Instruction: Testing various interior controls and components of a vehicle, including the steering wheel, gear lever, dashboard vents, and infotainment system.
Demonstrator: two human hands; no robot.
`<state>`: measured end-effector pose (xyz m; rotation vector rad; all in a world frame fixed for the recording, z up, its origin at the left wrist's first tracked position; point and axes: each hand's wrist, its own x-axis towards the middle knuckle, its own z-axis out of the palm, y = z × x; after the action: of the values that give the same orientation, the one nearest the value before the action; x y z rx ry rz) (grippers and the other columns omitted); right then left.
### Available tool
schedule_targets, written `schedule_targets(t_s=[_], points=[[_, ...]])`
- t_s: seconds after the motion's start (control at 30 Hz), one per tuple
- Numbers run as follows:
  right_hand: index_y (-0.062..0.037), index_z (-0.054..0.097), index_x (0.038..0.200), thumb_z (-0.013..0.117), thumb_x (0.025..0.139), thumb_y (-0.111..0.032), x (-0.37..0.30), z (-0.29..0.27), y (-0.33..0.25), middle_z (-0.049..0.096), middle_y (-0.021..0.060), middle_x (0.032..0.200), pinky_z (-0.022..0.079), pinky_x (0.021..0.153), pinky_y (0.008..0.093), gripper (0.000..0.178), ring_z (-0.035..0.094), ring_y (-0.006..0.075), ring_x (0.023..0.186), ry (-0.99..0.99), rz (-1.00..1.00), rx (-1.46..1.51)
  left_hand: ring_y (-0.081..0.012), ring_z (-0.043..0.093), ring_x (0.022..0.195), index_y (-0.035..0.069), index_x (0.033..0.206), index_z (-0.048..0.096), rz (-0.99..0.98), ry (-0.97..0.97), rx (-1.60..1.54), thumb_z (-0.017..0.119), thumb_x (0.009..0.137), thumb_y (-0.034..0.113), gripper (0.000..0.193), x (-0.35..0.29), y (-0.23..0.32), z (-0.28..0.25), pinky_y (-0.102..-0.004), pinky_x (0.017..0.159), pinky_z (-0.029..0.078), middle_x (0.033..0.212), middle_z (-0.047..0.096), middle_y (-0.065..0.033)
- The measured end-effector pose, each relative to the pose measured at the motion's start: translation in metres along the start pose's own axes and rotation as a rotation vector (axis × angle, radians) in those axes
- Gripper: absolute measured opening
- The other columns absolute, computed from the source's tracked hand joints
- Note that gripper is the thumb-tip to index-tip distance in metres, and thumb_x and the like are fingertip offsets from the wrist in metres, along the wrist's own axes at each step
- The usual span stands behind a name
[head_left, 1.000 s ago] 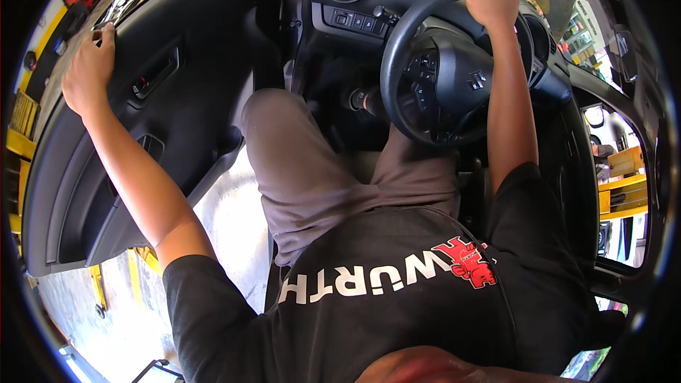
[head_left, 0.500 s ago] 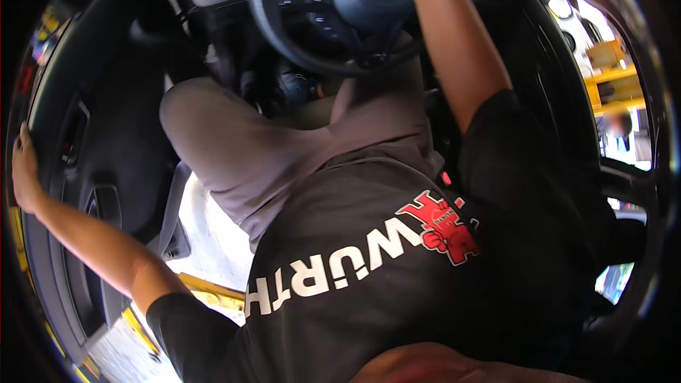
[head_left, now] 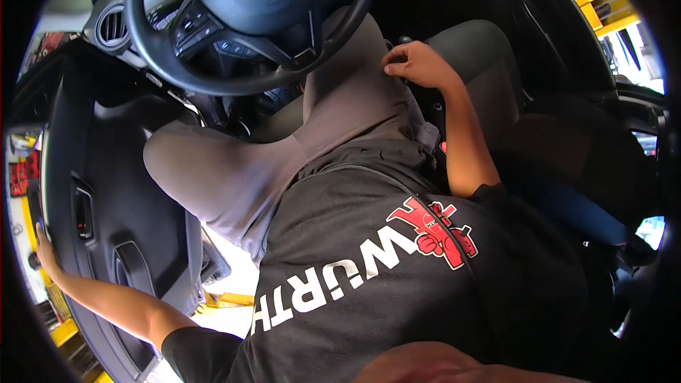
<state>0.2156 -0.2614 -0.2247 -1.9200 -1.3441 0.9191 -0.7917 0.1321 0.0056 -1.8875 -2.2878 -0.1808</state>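
My left arm reaches out to the open car door [head_left: 135, 170]. There my left hand [head_left: 48, 255] lies along the door's outer upper edge, its visible fingers stretched out; some of the hand is hidden past the edge. My right hand [head_left: 423, 65] hovers beside my right thigh, to the right of the steering wheel [head_left: 245, 85]. Its fingers are loosely bent, the thumb stands apart, and nothing shows in it. A small dark knob [head_left: 404, 40] is close to its fingertips; I cannot tell whether they touch.
I sit in the driver's seat, knees under the wheel. A round air vent [head_left: 112, 26] is left of it, and a dark passenger seat [head_left: 472, 64] to my right. The door has a pull handle [head_left: 135, 269]. Yellow metal parts [head_left: 230, 301] show outside through the door gap.
My right arm has come down from across the steering wheel to beside my thigh. The view has shifted, showing more of the wheel and the dashboard. My left hand is still at the door edge.
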Motion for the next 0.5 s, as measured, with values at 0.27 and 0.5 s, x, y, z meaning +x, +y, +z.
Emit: schedule_targets(t_s=[0.27, 0.5], points=[[-0.0018, 0.061, 0.139, 0.063, 0.101, -0.037, -0.004, 0.048, 0.114, 0.063, 0.0234, 0.139, 0.047, 0.109, 0.0448, 0.052, 0.061, 0.0397, 0.128, 0.443, 0.256, 0.018, -0.0289, 0.062, 0.117, -0.005, 0.134, 0.065, -0.087, -0.104, -0.287, 0.053, 0.101, 0.065, 0.078, 0.024, 0.03, 0.016, -0.0371, 0.108, 0.043, 0.129, 0.069, -0.0179], [-0.0063, 0.068, 0.127, 0.046, 0.105, -0.049, -0.018, 0.083, 0.159, 0.068, 0.0249, 0.126, 0.05, 0.101, 0.0504, 0.053, 0.063, 0.0434, 0.119, 0.476, 0.423, -0.08, -0.0352, 0.061, 0.129, -0.011, 0.139, 0.058, -0.132, -0.08, -0.29, 0.045, 0.105, 0.061, 0.08, -0.021, 0.084, 0.028, -0.0394, 0.111, 0.042, 0.14, 0.062, -0.0285]])
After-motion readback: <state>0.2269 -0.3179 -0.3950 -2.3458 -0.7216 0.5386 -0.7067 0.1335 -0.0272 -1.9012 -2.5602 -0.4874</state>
